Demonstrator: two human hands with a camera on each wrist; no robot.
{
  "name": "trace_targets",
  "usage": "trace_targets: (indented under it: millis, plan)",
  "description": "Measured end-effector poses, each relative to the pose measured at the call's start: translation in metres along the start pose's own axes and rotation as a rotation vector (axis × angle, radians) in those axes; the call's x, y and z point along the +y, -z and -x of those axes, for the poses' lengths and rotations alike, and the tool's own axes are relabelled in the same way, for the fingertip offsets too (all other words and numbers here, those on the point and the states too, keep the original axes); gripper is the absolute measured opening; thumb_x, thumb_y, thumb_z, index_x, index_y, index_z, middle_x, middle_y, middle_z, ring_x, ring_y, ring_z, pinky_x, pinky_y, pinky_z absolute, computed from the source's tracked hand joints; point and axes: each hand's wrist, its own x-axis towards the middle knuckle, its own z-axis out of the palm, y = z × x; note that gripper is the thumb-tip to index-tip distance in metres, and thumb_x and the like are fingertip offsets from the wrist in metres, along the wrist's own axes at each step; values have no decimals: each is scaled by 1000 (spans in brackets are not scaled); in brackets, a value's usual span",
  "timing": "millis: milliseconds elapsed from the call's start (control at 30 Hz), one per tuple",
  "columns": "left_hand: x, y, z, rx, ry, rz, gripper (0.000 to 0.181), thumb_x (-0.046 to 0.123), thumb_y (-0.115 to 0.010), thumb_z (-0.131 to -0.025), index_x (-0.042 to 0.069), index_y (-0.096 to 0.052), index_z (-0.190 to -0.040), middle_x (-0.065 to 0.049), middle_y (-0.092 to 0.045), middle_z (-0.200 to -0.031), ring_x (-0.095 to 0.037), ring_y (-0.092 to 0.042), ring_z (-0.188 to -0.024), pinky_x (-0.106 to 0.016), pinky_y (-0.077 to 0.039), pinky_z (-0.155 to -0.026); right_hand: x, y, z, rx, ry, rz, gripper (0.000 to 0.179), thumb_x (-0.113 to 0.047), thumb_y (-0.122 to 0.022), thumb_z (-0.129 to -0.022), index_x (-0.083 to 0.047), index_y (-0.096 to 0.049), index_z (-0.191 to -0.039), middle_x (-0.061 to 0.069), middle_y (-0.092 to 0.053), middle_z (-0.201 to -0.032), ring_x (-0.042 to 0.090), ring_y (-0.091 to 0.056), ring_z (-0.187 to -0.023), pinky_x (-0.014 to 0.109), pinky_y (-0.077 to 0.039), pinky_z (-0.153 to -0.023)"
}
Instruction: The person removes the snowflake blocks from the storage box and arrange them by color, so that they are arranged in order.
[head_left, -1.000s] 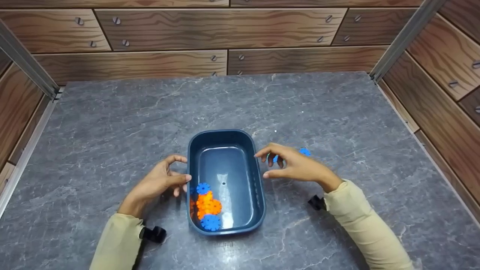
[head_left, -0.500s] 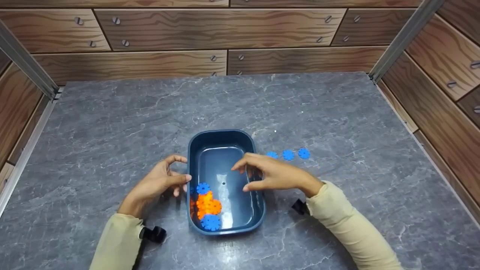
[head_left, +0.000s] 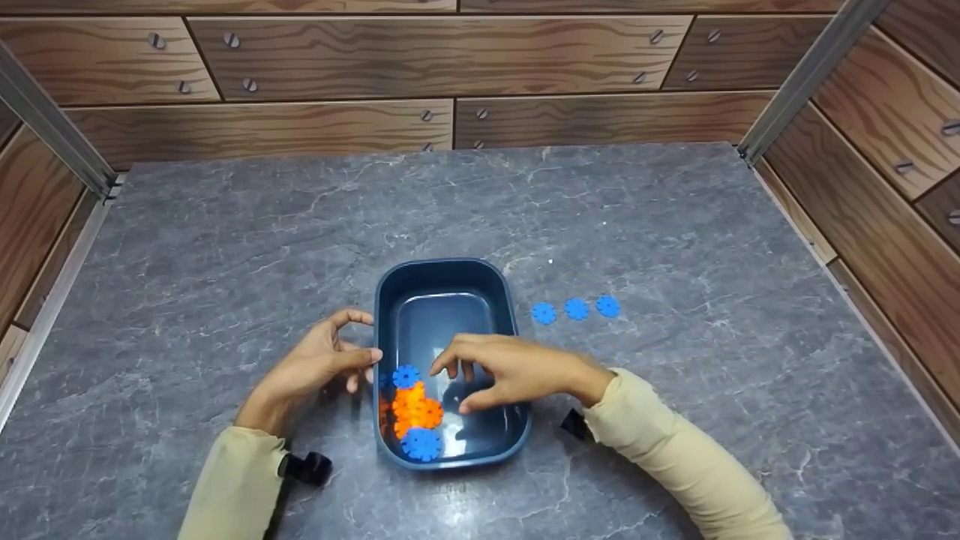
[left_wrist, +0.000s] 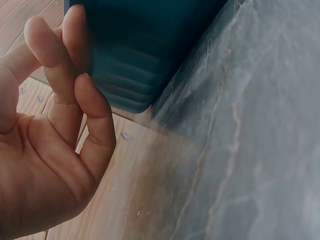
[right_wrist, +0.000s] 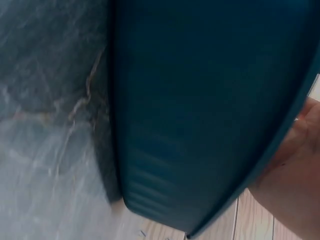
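Observation:
In the head view a dark blue plastic bin (head_left: 480,439) stands on the table. Inside it, along the left wall, lie orange notched discs (head_left: 414,411), with a blue notched disc (head_left: 406,376) behind them and another blue disc (head_left: 421,445) in front. My left hand (head_left: 315,360) holds the bin's left rim, thumb on the edge and bent fingers against the outer wall. Over the bin, my right hand (head_left: 517,371) has thumb and fingers apart, nothing between them, just right of the orange discs. In the right wrist view the bin's wall hides most of that hand (right_wrist: 295,165).
On the grey marbled table (head_left: 262,232), right of the bin, three blue notched discs lie in a row: a near one (head_left: 544,313), a middle one (head_left: 576,308) and a far one (head_left: 607,306). Wood-patterned panels (head_left: 450,56) stand behind.
My right hand has moved left and toward me, from beside the discs row across the rim into the bin, uncovering the three blue discs. My left hand and the bin have stayed put.

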Motion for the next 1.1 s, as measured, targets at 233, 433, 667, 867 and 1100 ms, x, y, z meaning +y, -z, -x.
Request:
trace_targets:
  millis: [233,433,667,867,1100]
  plan:
    - [0,1,0,-7,2,-6,59,10,-68,-88,3,-29,-133,-1,-66,-64,-9,-53,-45,-21,-46,-50,-2,-8,-10,-102,-11,43,51,-25,-73,-86,-20,-53,-133,3,-59,-117,12,-57,-98,22,-49,-83]
    - [0,1,-1,-21,-17,-1,58,9,-67,-89,3,-29,-132,0,-67,-65,-8,-53,-44,-20,-46,-49,-5,-13,-16,-156,-21,148,46,-28,-73,-85,-22,-57,-128,1,-58,-118,11,-58,-95,18,-47,-80]
    - [0,1,-1,-33,-28,14,58,6,-66,-88,1,-28,-132,1,-67,-65,-7,-53,-44,-19,-47,-48,-5,-19,-26,-238,-16,258,39,-30,-73,-86,-25,-60,-123,-2,-56,-107,8,-56,-86,15,-41,-68]
    - [1,0,0,-33,-29,18,57,6,-66,-88,3,-29,-131,1,-67,-65,-7,-53,-44,-19,-47,-48,-2,-24,-31,-294,-10,303,36,-31,-71,-87,-28,-60,-121,-6,-54,-101,4,-51,-80,15,-39,-63]
    - [0,0,0,-33,-30,15,58,6,-66,-88,3,-29,-132,1,-67,-64,-7,-53,-44,-19,-47,-48,0,-31,-36,-326,9,291,37,-33,-71,-88,-34,-60,-123,-10,-58,-94,1,-52,-77,14,-39,-62]
